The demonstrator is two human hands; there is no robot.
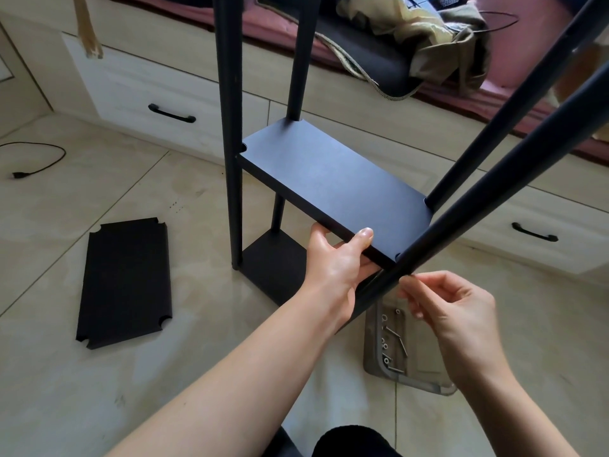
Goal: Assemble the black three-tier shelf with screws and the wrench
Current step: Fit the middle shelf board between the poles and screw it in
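The black shelf frame stands on the tiled floor with several upright poles. Its middle board point(333, 183) sits between the poles, and a bottom board point(276, 262) lies below. My left hand point(339, 258) grips the near edge of the middle board, thumb on top. Just right of the near pole point(494, 179), at the board's corner, my right hand point(451, 305) pinches something small and thin against the pole; I cannot tell what it is. A loose third board point(125, 285) lies flat on the floor to the left.
A clear plastic bag point(395, 351) with several screws and washers lies on the floor under my right hand. White drawers point(148, 90) with black handles line the back, under a pink cushioned bench holding clothes. A black cable point(39, 159) lies at far left.
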